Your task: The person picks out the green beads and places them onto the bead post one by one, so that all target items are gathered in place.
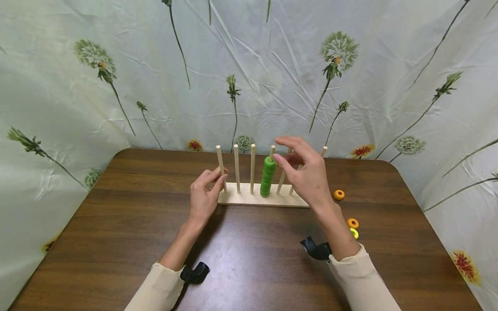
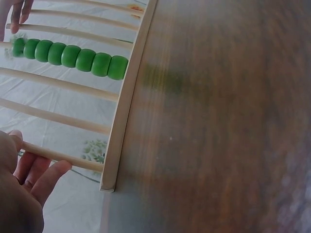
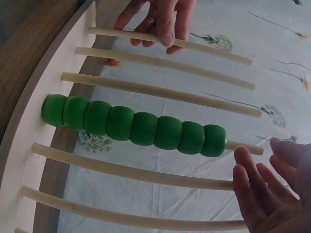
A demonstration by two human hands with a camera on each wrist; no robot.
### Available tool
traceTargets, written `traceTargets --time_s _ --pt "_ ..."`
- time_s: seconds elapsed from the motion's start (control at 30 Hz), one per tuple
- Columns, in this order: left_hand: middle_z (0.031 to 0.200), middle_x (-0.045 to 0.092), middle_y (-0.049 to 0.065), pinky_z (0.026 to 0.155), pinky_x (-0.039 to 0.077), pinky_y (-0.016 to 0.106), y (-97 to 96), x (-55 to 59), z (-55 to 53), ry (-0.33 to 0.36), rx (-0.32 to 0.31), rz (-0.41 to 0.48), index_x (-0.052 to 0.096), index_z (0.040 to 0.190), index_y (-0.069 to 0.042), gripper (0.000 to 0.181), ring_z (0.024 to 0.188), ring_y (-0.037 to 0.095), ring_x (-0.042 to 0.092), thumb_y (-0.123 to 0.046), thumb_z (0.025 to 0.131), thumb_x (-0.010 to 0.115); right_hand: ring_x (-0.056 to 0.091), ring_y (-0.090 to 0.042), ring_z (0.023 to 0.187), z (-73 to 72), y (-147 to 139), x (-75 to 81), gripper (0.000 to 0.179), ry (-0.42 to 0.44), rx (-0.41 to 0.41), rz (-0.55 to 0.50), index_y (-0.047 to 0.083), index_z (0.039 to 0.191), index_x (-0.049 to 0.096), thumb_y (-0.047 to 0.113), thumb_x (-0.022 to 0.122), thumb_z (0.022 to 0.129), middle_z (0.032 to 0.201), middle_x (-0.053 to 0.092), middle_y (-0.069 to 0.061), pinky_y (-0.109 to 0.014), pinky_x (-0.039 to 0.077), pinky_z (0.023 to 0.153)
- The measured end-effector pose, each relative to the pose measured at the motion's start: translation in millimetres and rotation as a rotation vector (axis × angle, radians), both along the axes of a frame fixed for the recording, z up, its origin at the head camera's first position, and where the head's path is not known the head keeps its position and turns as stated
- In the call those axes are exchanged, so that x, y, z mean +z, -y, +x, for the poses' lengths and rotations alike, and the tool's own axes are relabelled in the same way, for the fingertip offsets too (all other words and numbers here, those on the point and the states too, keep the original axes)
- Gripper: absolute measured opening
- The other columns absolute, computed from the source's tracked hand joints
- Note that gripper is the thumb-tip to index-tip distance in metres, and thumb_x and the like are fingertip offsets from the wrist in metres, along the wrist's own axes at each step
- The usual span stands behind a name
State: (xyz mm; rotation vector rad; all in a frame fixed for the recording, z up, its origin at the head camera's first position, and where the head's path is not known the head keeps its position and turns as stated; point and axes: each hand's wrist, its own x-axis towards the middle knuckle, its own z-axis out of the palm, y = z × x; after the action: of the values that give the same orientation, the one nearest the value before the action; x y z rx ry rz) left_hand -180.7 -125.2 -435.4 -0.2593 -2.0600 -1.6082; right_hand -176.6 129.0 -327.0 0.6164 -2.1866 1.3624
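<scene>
A pale wooden stand with several upright pegs stands on the table. Several green beads are stacked on one peg, and its bare tip sticks out above them. My left hand holds the leftmost peg between thumb and fingers. Close to the top of the green stack, my right hand has its fingers loosely bent, with no bead between them. In the right wrist view its fingertips are beside the peg's tip. The right hand partly hides the pegs on the right in the head view.
To the right of the stand lie an orange bead, and nearer, another orange bead with a yellow bead beside it, partly covered by the right forearm. A flowered curtain hangs behind the brown table.
</scene>
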Motion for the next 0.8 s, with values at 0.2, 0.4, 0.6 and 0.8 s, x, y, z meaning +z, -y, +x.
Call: traceTargets --time_s 0.2,0.4,0.6,0.8 --pt "0.09 0.07 0.017 0.065 0.067 0.03 0.3 0.0 0.5 0.002 -0.001 -0.011 0.08 0.111 -0.004 0.016 0.081 0.03 0.071 -0.006 0.096 0.074 0.073 -0.008 0.091 4.3 -6.5 -1.4 0.034 -0.018 0.011 -0.034 0.014 0.126 0.073 0.008 0.078 0.094 0.129 0.069 -0.003 -0.017 0.062 0.08" --pt "0.09 0.07 0.017 0.063 0.067 0.027 0.6 1.0 0.6 -0.006 -0.003 -0.022 0.081 0.11 -0.004 0.015 0.081 0.032 0.072 -0.007 0.096 0.074 0.071 -0.004 0.091 8.7 -18.8 -4.7 0.033 -0.056 0.024 -0.083 0.007 0.12 0.074 -0.002 0.078 0.09 0.123 0.067 -0.005 -0.016 0.062 0.08" --pt "0.09 0.07 0.017 0.064 0.065 0.018 1.1 2.0 -0.1 -0.001 0.001 -0.018 0.081 0.11 -0.004 0.016 0.08 0.018 0.069 -0.006 0.095 0.075 0.073 -0.003 0.088 15.6 -33.7 -8.2 0.031 -0.047 0.041 -0.159 0.001 0.117 0.074 -0.009 0.076 0.088 0.114 0.066 -0.004 -0.017 0.062 0.079" --pt "0.089 0.07 0.016 0.066 0.065 0.018 1.5 1.0 -0.5 0.012 -0.005 -0.018 0.08 0.111 -0.004 0.017 0.081 0.012 0.068 -0.005 0.095 0.075 0.07 -0.006 0.091 20.1 -48.3 -14.4 0.03 -0.027 0.019 -0.173 0.0 0.116 0.074 -0.01 0.076 0.087 0.107 0.068 -0.007 -0.015 0.061 0.081"
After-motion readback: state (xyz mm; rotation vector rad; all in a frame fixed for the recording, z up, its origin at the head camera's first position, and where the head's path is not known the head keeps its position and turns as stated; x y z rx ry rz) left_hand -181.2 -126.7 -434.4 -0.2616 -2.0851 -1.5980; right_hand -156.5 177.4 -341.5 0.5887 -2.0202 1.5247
